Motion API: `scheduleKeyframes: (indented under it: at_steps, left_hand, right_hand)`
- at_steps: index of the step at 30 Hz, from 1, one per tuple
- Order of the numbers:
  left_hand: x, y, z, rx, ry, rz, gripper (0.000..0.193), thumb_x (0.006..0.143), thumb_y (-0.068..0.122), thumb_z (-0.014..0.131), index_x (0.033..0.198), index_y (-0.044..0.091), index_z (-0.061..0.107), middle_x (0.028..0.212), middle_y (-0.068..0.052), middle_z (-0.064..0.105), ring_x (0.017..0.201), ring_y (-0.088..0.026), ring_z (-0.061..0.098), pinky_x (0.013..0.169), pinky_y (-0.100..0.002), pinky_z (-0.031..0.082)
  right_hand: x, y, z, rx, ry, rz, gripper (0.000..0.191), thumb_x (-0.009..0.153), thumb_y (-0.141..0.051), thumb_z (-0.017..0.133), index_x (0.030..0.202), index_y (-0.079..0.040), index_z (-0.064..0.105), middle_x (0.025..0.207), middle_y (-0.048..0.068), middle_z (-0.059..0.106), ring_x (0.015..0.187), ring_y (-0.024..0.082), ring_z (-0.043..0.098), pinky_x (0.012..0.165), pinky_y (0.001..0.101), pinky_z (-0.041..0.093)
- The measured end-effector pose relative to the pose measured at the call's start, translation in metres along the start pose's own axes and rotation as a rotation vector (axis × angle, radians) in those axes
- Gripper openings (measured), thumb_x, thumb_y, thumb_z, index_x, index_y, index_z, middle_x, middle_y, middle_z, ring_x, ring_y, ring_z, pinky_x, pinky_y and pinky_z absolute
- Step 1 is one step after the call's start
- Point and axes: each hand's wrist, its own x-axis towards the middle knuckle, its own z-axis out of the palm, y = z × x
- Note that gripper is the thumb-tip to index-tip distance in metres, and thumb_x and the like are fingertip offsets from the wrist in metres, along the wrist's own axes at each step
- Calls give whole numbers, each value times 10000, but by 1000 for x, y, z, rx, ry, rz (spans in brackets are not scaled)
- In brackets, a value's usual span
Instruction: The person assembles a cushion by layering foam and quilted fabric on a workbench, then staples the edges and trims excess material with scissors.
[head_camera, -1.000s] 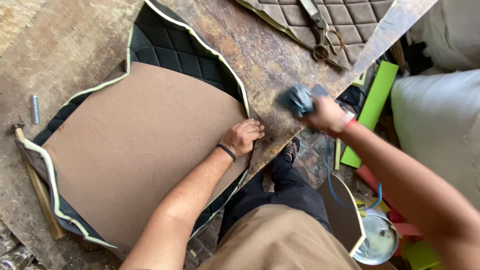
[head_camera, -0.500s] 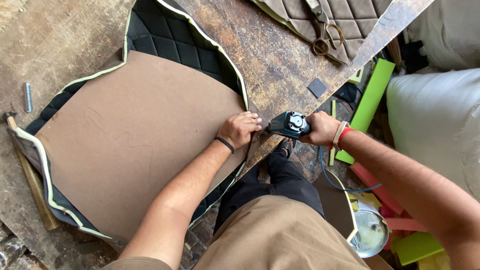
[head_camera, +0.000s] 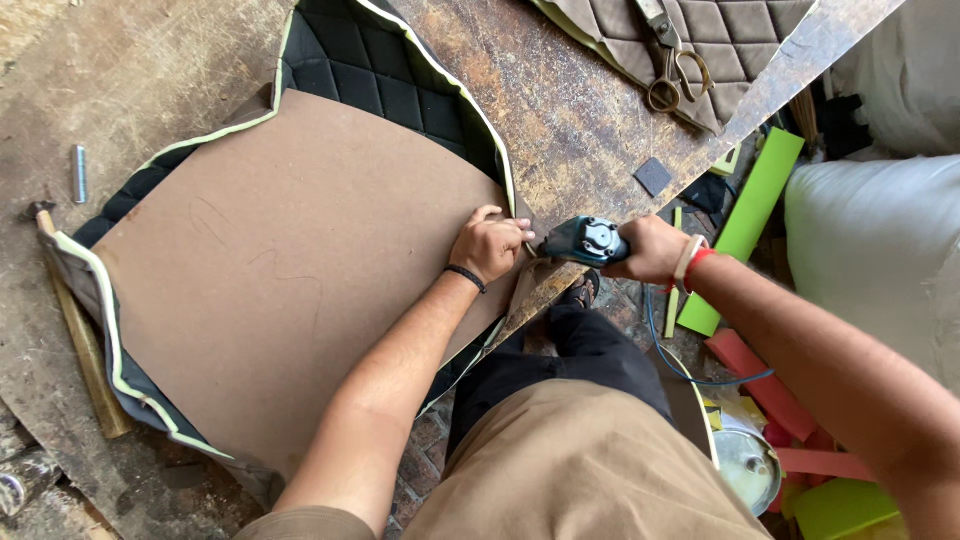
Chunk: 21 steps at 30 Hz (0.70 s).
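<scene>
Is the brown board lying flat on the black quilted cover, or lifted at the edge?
Flat. The brown board rests on the black quilted cover, and the left hand presses its right edge.

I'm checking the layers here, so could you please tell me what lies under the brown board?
Under the brown board lies black quilted fabric with pale green piping, showing around its edges; how the fabric lies beneath the middle is covered.
</scene>
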Motion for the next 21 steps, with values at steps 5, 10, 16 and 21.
scheduleKeyframes:
  at_steps: [5, 10, 16, 21]
  left_hand:
    - [6, 8, 3, -61, 7, -205, 357, 871, -20, 577, 616, 169, 740, 868, 9, 814, 1012, -131, 776, 1047, -476, 498]
    - [28, 65, 18, -62, 373, -556, 386, 876, 212, 679, 1247, 115, 629, 1365, -148, 624, 1321, -317, 559, 1162, -485, 445]
    - [67, 103, 17, 358, 65, -850, 1095, 716, 352, 839, 1567, 90, 201, 1643, -258, 184, 1538, -422, 150, 1254, -515, 103]
    - [74, 102, 5, 434, 6, -886, 1022, 737, 280, 818, 1574, 124, 252, 1671, -230, 178, 1567, -370, 141, 1275, -469, 77]
  right_hand:
    - [-3, 13, -17, -94, 250, 45, 536, 749, -389, 845, 1194, -119, 717, 881, 196, 745, 826, 367, 729, 782, 465, 588]
    - [54, 39, -30, -134, 464, -233, 784, 748, -219, 801, 1482, -146, 537, 997, 246, 694, 889, 442, 663, 773, 514, 544]
    - [103, 59, -36, -245, 588, -297, 717, 719, -45, 724, 1392, -270, 626, 1144, 104, 676, 1049, 358, 639, 863, 452, 554]
    - [118, 81, -62, -156, 622, -395, 513, 720, -113, 748, 1225, -188, 693, 1197, 136, 646, 1121, 355, 616, 916, 435, 545]
